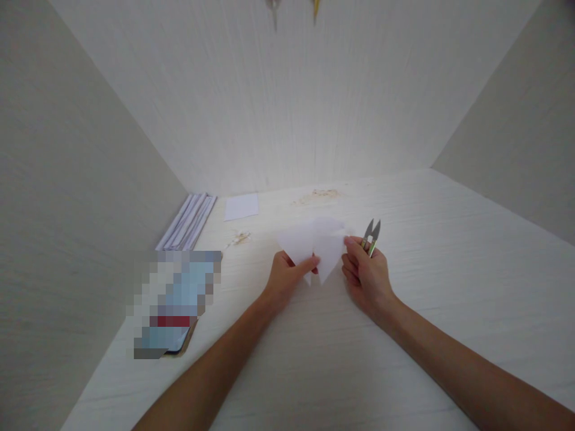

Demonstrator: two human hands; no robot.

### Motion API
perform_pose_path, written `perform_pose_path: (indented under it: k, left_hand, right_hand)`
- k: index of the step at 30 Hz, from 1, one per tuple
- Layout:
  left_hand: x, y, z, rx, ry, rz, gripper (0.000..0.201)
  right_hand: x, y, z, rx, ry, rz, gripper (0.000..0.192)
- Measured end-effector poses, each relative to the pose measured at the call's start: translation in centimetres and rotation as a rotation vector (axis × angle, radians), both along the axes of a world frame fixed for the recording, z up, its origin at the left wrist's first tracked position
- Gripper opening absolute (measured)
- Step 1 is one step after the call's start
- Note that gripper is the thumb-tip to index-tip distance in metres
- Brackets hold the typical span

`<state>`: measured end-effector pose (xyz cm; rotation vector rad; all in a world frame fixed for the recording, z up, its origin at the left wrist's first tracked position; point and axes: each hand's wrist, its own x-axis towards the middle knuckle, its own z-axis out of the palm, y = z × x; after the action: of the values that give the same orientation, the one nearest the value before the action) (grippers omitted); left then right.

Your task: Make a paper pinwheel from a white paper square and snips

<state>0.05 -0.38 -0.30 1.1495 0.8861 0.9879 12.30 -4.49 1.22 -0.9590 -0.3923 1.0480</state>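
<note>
Apparently midway through shaping white paper (pixel 330 251), with remaining work unclear.
Pinching it in the left hand (pixel 287 272) over the table (pixel 296 371); clasping open-bladed snips (pixel 376 228) in the curled right hand (pixel 369 274), just to its right.

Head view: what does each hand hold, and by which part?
The left hand pinches the white paper near its lower edge. The right hand holds the snips by the handles; whether it also grips the paper is unclear.
</note>
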Motion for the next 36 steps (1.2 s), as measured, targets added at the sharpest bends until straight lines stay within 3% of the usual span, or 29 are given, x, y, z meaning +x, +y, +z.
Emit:
perform_pose_path:
  k: [6, 10, 14, 20, 25, 31, 36]
  left_hand:
    - [0.1, 0.2, 0.3, -0.013, -0.132, 0.197, 0.013]
    - [0.2, -0.1, 0.7, -0.019, -0.168, 0.201, 0.010]
    - [0.2, -0.3, 0.7, -0.016, -0.142, 0.148, 0.014]
    - [0.2, 0.0, 0.4, 0.034, -0.062, 0.213, 0.016]
    - [0.4, 0.0, 0.8, 0.047, -0.009, 0.318, 0.017]
    - [0.4, -0.5, 1.4, 0.143, 0.100, 0.276, 0.011]
    - [0.4, -0.7, 1.7, 0.194, 0.115, 0.280, 0.014]
  right_hand:
    - [-0.5, -0.4, -0.5, -0.082, -0.269, 0.272, 0.026]
    - [-0.7, -0.5, -0.8, -0.072, -0.436, 0.401, 0.025]
    - [-0.6, -0.6, -0.5, -0.070, -0.372, 0.483, 0.026]
    - [-0.4, -0.8, -0.4, -0.052, -0.302, 0.518, 0.020]
    - [-0.5, -0.7, -0.8, -0.024, -0.502, 0.441, 0.014]
    - [-0.7, -0.6, -0.9, -0.058, -0.598, 0.358, 0.017]
    - [-0.7, -0.7, -0.6, -0.078, -0.607, 0.338, 0.030]
